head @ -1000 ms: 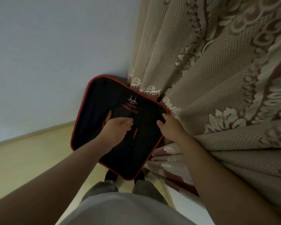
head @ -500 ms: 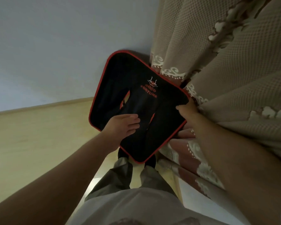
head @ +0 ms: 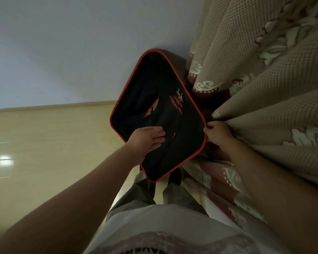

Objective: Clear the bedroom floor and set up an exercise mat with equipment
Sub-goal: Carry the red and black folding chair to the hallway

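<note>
Against the corner where the pale wall [head: 66, 44] meets the patterned curtain [head: 264, 74], a flat black bag [head: 151, 85] with red piping along its edge is held up off the floor, turned like a diamond with one corner pointing up toward the wall and the lowest corner hanging above the person's feet. Red lettering and a small emblem [head: 177, 101] sit on its dark face, and two narrow slits show orange lining.

The left hand [head: 147, 139] lies across the lower middle of the bag, fingers stretched out and loosely spread over the fabric; whether the thumb hooks under the near edge cannot be told. The right hand [head: 217, 133] is closed around the bag's right corner, fingers curled over the red piping, and it is pressed right against a fold of the curtain.

That curtain crowds the whole right side: heavy beige folds with cream scrollwork hang just beside the bag and bunch on the floor by the right forearm, partly behind the bag's upper right edge. To the left, glossy light wooden floor [head: 44, 153] runs to a matching skirting board [head: 53, 106] along the wall. Below the bag, grey trousers [head: 141, 195] and dark footwear [head: 174, 176] are visible.
</note>
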Tool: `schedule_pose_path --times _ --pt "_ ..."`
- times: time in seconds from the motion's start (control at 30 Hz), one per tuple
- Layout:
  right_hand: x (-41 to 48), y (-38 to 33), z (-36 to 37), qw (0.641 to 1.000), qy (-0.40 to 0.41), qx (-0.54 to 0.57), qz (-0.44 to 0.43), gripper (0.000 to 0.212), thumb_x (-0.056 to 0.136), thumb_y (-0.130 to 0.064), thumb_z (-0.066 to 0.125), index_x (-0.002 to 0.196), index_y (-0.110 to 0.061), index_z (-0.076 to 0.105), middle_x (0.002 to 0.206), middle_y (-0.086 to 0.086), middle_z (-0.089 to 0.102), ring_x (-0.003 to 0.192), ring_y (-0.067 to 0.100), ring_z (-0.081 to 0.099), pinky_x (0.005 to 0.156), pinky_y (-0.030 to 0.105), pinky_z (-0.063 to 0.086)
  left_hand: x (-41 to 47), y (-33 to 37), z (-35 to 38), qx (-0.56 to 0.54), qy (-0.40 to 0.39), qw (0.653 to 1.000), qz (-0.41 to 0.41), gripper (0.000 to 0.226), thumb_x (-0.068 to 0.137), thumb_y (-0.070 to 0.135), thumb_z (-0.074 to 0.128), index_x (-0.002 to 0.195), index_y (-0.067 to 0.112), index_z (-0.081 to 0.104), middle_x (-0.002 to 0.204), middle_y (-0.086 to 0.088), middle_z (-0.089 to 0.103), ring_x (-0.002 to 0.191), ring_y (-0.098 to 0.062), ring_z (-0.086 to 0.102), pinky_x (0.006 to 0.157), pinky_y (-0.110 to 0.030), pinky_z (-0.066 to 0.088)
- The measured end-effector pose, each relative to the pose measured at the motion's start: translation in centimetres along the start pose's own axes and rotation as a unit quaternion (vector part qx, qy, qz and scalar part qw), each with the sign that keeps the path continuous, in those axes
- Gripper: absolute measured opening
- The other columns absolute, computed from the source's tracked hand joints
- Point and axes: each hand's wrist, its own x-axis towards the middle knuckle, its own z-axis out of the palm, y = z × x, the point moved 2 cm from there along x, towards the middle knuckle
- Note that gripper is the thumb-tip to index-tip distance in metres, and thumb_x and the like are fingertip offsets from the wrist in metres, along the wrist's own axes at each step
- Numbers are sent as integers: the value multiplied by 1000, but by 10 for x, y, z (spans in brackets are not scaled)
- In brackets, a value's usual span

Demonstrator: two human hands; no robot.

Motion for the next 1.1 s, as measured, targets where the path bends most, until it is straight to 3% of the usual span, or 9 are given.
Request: schedule_pose_path --times 0.1,0.27,0.5,0.67,0.77,0.9,1.0,1.03,1.1 --pt "-17 -11 11 999 -39 16 -16 9 97 -19 63 96 -28 64 99 5 72 92 27 71 89 48 59 0 -8 0 -10 18 1000 -6 28 103 11 51 125 2 64 116 -12 73 108 -25 70 99 -39 54" --pt "-39 -25 37 992 -118 8 -36 23 97 -22 64 120 -20 64 109 0 71 100 23 70 88 48 60 -1 -30 -7 -2 32 999 -36 23 102 12 52 119 6 67 110 -8 75 102 -23 72 87 -33 59" --pt "-70 -45 87 974 -206 -26 -89 32 96 -35 61 127 -30 58 105 -1 72 91 22 74 82 49 62 -13 -70 -34 -22 69 991 -115 23 99 15 58 117 4 67 112 -12 73 104 -30 70 97 -44 56" --pt "-97 -70 122 973 -222 30 -54 38 103 -22 56 140 -17 48 110 8 69 82 22 74 64 35 62 -21 -88 -56 -20 74 985 -155 23 98 21 61 114 5 65 107 -16 73 93 -33 73 80 -43 61" --pt "-113 -89 144 973 -225 53 -31 43 104 -15 53 144 -21 37 107 8 65 76 22 72 54 32 59 -26 -94 -81 -24 111 980 -161 18 99 19 59 112 7 62 104 -17 73 90 -32 74 79 -44 62" --pt "-122 -110 171 969 -229 90 8 51 103 -14 56 147 -25 35 112 14 66 71 24 77 60 40 62 -35 -92 -117 -60 153 970 -181 9 97 13 57 106 11 56 107 -16 69 93 -32 72 85 -46 60" --pt "-129 -129 192 973 -219 70 -23 49 101 -18 58 145 -24 37 119 11 66 82 24 77 68 42 64 -47 -93 -146 -87 151 964 -198 32 94 9 59 126 7 55 123 -13 65 109 -33 66 91 -45 57" --pt "-133 -138 198 975 -212 47 -43 50 101 -20 59 145 -24 36 123 9 65 89 24 76 70 40 65 -51 -91 -156 -61 150 968 -191 38 94 9 62 131 8 55 128 -11 63 113 -31 64 87 -40 58" --pt "-139 -155 211 976 -207 6 -60 58 101 -25 59 150 -26 29 125 5 64 92 22 74 61 30 63 -55 -90 -173 -120 149 966 -176 36 93 6 65 129 7 59 121 -10 65 100 -24 66 59 -30 59"
